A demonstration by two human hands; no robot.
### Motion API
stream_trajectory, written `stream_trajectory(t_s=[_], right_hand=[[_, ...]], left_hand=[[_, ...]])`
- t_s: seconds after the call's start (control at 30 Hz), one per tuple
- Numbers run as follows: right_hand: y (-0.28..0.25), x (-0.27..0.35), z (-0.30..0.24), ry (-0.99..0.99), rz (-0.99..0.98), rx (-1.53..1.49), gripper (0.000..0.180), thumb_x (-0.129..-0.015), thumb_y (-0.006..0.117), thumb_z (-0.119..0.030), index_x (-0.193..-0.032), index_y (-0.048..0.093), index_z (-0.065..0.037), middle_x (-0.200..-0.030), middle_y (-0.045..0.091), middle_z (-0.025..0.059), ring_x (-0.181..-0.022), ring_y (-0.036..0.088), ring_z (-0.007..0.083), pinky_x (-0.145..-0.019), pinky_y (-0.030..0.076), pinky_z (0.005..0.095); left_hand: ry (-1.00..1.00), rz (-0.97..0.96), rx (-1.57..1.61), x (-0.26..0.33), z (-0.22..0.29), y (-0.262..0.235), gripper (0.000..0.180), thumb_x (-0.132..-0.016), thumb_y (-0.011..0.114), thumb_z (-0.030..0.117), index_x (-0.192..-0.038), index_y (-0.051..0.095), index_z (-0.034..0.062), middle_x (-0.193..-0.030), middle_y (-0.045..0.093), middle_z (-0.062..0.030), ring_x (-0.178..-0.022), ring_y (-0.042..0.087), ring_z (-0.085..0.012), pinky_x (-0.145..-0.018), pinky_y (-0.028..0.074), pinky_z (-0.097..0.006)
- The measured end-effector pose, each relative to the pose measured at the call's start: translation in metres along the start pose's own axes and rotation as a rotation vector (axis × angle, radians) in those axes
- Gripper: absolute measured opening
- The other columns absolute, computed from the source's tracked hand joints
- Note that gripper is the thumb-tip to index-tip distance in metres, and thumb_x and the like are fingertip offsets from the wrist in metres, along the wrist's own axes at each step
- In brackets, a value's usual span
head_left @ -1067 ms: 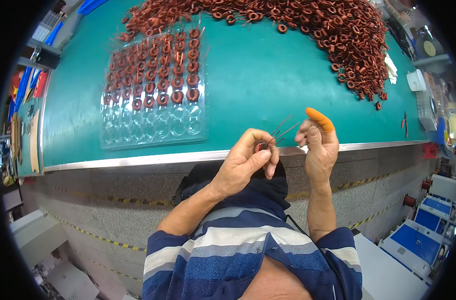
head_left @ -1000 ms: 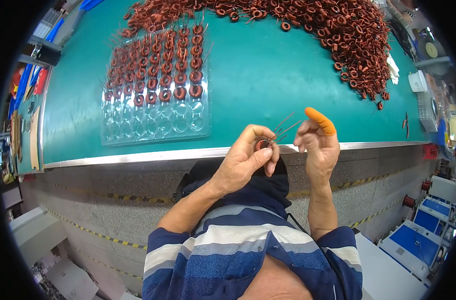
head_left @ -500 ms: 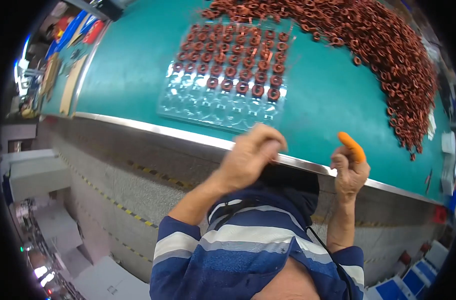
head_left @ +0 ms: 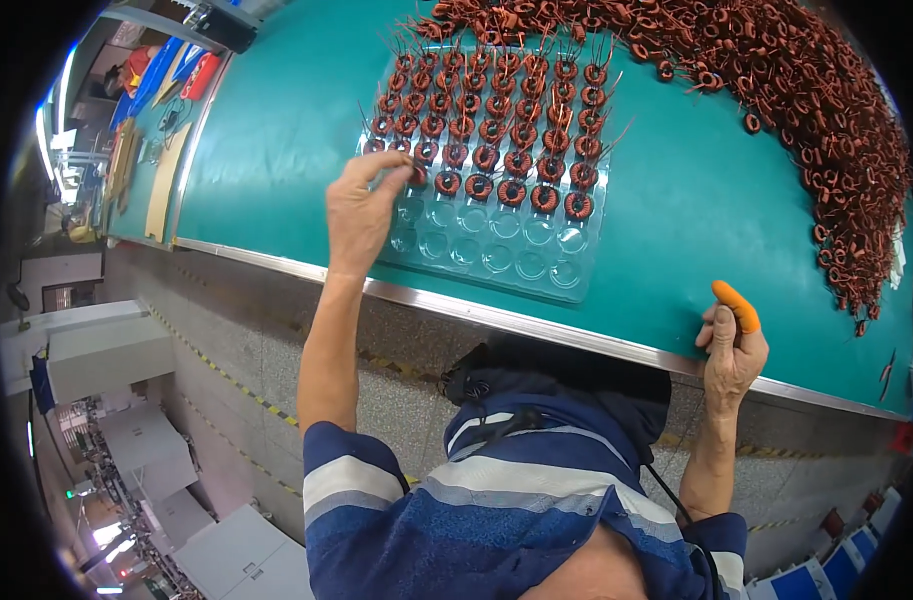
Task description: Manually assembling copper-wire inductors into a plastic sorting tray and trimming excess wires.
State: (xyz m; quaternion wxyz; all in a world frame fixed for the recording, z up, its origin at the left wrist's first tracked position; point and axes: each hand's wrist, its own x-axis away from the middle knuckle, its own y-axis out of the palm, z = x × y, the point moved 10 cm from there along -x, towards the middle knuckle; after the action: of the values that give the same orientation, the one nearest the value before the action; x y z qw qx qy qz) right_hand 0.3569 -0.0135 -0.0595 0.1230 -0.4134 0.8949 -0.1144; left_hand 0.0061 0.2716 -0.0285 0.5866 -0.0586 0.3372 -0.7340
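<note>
My left hand (head_left: 361,212) is over the left side of a clear plastic tray (head_left: 548,288), its thumb and forefinger pinching a small copper-wound toroid coil (head_left: 417,175). The coil is at the left end of the nearest filled row, at or just above its pocket; whether it touches the bottom I cannot tell. Rows of similar coils (head_left: 512,192) sit in the round pockets beyond, wire leads sticking up. My right hand (head_left: 733,360) hovers by the table's front edge, an orange finger cot (head_left: 736,305) on its forefinger. Its fingers are partly bent and apart, with nothing visible between them.
A large heap of loose coils (head_left: 806,110) curves along the back and right of the green table (head_left: 666,240). Small pliers (head_left: 886,375) lie at the right. A metal strip (head_left: 476,312) edges the front. Cardboard pieces (head_left: 166,185) and a red object (head_left: 200,77) are at the left.
My left hand has moved left and away from me, from the table's front edge to the tray's left side, with a coil now visible in its fingers. My right hand keeps nearly the same pose.
</note>
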Motion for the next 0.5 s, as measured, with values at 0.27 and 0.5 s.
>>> stream_trajectory(t_s=[0.27, 0.5], right_hand=[[0.043, -0.003, -0.021, 0.02, -0.16, -0.124, 0.037, -0.091, 0.063, -0.014, -0.124, 0.056, 0.001, -0.107, 0.062, 0.0102, -0.092, 0.061, 0.015, -0.078, 0.051, 0.0258], [0.14, -0.008, -0.032, 0.138, -0.401, -0.505, 0.07, -0.093, 0.061, -0.026, -0.142, 0.024, 0.007, -0.142, 0.036, 0.0264, -0.134, 0.037, 0.0335, -0.108, 0.033, 0.0416]], left_hand=[[0.233, 0.019, -0.209, 0.002, 0.026, -0.002, 0.021, -0.083, 0.063, 0.004, -0.103, 0.063, -0.0006, -0.109, 0.064, -0.0144, -0.101, 0.061, -0.0305, -0.088, 0.046, -0.037], [0.208, -0.084, -0.264, 0.026, -0.012, -0.023, 0.024, -0.091, 0.044, -0.002, -0.111, 0.058, -0.0035, -0.133, 0.05, -0.0181, -0.121, 0.05, -0.0343, -0.099, 0.041, -0.039]])
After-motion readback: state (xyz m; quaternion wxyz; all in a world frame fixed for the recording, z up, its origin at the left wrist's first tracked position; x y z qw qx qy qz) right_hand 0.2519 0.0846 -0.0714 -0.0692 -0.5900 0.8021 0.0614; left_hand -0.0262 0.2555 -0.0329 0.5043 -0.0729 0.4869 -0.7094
